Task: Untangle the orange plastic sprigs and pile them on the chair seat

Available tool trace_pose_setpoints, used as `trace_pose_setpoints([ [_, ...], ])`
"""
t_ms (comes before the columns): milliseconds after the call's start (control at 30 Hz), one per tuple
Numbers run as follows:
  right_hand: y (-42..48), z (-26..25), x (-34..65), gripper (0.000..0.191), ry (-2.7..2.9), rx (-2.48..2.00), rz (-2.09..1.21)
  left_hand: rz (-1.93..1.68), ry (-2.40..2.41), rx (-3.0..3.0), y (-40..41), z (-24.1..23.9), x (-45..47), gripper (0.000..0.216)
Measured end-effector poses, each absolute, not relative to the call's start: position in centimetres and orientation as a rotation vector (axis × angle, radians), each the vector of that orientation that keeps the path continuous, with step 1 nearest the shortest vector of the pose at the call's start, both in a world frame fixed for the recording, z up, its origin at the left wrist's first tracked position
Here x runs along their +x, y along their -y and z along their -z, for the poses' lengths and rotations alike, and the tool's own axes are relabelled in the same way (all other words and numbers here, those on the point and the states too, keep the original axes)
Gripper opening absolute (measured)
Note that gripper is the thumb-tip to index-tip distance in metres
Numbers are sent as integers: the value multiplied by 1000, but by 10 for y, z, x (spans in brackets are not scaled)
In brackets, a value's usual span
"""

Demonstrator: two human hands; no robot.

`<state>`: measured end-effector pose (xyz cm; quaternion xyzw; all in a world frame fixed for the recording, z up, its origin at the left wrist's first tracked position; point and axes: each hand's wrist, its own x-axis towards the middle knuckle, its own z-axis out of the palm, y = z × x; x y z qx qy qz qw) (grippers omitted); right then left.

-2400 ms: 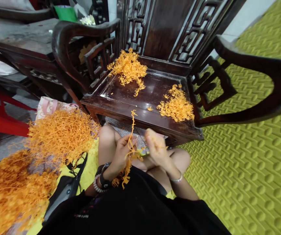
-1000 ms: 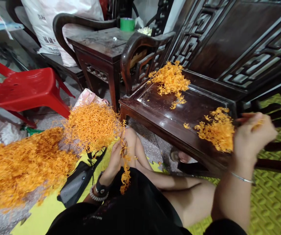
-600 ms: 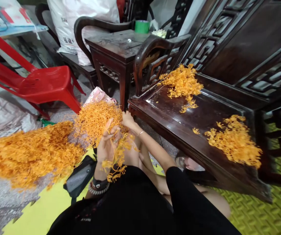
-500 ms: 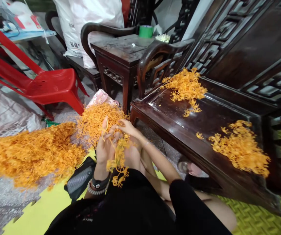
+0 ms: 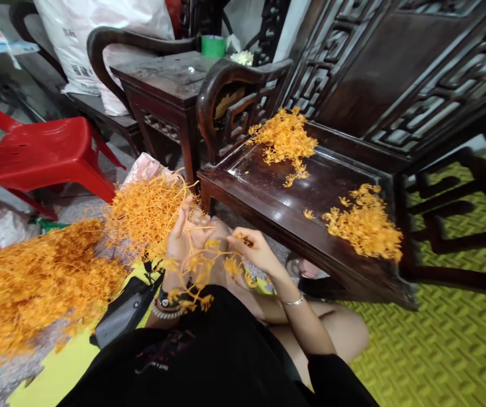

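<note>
My left hand (image 5: 178,237), with a watch and beads at the wrist, grips a branching orange plastic flower sprig (image 5: 203,265). Its stem crosses the fingers and its blurred flower ends hang over my lap. To the right, my right hand (image 5: 256,249) is closed in a pinch, with small orange bits showing at the fingertips beside the sprig. Just beyond my left hand lies a tangled heap of thin orange stems (image 5: 141,212). A larger pile of orange sprigs (image 5: 35,282) spreads over the floor on the left.
A dark wooden bench (image 5: 264,198) on the right bears two piles of small orange flower pieces, a far pile (image 5: 287,135) and a near pile (image 5: 365,226). A red plastic chair (image 5: 48,150), a black bag (image 5: 120,311) and a side table (image 5: 158,73) stand around.
My right hand has moved right, away from my left hand, with its fingers pinched. The sprig is now spread out between the hands. The view has turned to the right.
</note>
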<state>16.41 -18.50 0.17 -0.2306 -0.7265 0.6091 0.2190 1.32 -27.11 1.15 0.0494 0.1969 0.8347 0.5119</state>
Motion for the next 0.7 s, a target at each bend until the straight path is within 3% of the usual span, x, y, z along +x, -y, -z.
trace_pose_setpoints([
  [133,178,-14,194,37,1670,-734,-1679,-1925,-566,167,274,-5,14,35],
  [467,181,-29,215,37,1086,-559,-2021,-1659,-578,318,275,1,30,38],
  [700,189,-28,218,31,1188,-663,-2064,-1460,-731,223,272,23,43,26],
])
